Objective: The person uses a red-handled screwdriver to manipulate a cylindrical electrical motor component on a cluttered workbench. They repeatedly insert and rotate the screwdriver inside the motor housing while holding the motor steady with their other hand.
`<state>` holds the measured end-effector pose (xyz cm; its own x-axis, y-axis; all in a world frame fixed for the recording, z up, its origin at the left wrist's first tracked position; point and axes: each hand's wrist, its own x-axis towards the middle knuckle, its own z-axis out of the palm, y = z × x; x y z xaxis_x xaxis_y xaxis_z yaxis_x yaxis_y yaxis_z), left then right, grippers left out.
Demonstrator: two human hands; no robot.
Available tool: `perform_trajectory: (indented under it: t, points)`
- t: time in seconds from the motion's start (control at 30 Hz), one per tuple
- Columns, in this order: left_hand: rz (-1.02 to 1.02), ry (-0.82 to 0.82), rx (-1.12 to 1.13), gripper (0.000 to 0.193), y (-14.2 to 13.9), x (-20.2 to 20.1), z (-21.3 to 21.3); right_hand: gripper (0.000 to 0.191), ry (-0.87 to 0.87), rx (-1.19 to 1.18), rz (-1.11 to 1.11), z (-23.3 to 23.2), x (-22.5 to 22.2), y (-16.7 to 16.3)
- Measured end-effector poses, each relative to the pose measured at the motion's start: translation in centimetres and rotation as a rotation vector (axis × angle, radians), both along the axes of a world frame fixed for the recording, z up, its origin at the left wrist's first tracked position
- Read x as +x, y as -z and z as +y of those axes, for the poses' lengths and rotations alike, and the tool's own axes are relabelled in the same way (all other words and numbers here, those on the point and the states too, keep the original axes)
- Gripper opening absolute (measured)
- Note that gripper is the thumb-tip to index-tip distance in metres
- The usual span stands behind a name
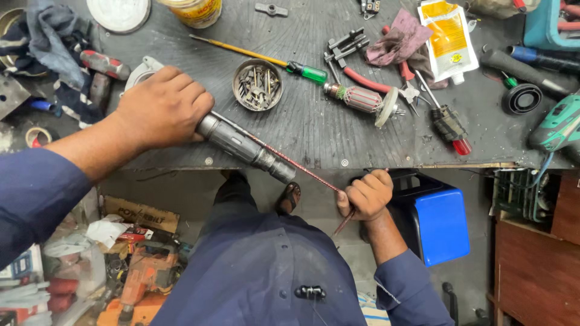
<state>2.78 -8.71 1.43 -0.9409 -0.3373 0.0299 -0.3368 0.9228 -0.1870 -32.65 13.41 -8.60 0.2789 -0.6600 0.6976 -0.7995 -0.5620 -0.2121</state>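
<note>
My left hand [162, 107] grips the upper end of a grey metal cylinder [246, 148], which slants down to the right over the front edge of the dark workbench [314, 130]. A thin reddish rod [302, 170] runs along the cylinder and out past its lower end. My right hand [367, 194] is closed around the rod's lower part, below the bench edge, and the rod's tip sticks out under the fist.
On the bench lie a round tin of bits [258, 84], a green-handled screwdriver [260, 58], a motor armature [362, 99], red-handled pliers [386, 84], a yellow pouch [448, 39] and rags. A teal power tool [559, 124] is at the right. A blue stool [438, 223] stands below.
</note>
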Motion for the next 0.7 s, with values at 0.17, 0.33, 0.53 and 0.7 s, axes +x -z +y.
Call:
perform_trajectory:
  t: [0.17, 0.33, 0.53, 0.7]
  points:
    - [0.027, -0.002, -0.021, 0.048, 0.2, -0.1, -0.1, 0.036, 0.027, 0.102, -0.212, 0.1, 1.2, -0.2]
    - [0.142, -0.002, -0.081, 0.038, 0.7, 0.4, -0.1, 0.035, -0.001, 0.207, -0.363, 1.0, 1.9, 0.4]
    - [0.208, 0.013, -0.166, 0.018, 1.6, 1.4, -0.4, 0.035, 0.036, 0.499, -0.646, 3.1, 2.6, 2.5]
    - [0.234, 0.02, -0.182, 0.013, 2.5, 1.8, -0.6, 0.039, 0.154, 0.831, -0.874, 5.1, 1.8, 4.1]
